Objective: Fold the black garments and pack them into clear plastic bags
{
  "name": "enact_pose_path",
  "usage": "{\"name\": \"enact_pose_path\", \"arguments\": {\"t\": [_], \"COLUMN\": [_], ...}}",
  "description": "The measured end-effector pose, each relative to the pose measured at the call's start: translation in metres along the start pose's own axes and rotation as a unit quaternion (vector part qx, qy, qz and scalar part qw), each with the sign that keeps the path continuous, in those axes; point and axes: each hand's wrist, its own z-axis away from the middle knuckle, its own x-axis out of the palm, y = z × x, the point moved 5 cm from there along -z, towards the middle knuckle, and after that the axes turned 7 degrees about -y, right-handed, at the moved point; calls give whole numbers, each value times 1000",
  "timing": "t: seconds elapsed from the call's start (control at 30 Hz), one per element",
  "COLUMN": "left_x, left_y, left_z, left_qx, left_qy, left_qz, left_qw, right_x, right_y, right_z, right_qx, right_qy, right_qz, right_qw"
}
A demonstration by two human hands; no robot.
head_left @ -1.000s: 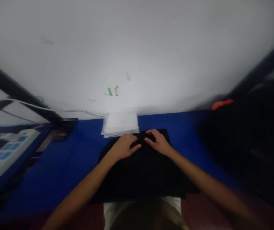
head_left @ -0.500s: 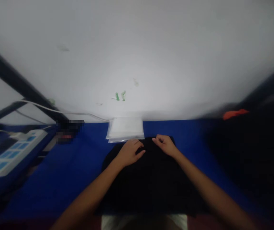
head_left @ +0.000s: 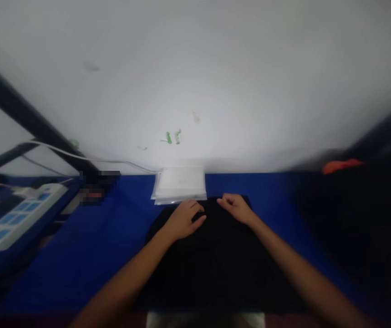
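On the right hand (head_left: 236,210), the fingers (head_left: 228,198), spread apart a second ago, now curl together near the far edge of the black cloth (head_left: 215,264). Less pale fabric (head_left: 163,320) shows at the bottom.

I see pale grey wall (head_left: 260,68) filling upper view, bearing faint smudges and green scraps (head_left: 168,137). Light brightest mid-wall, fading toward corners. Dark bar (head_left: 21,107) slants at left, second dark bar (head_left: 386,130) at right. Blue desk (head_left: 79,246) meets wall base. Dim reddish floor (head_left: 287,320) below.
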Motion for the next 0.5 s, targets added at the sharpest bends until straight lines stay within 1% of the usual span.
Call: {"name": "enact_pose_path", "arguments": {"t": [0.17, 0.5], "left_x": [0, 0], "left_y": [0, -1], "left_z": [0, 0], "left_qx": [3, -9], "left_qy": [-7, -5], "left_qz": [4, 17], "left_qw": [1000, 1000], "right_x": [0, 0], "right_y": [0, 1], "right_z": [1, 1], "right_qx": [10, 11], "right_qy": [-4, -9], "right_qz": [-16, -18], "right_qw": [1000, 1000]}}
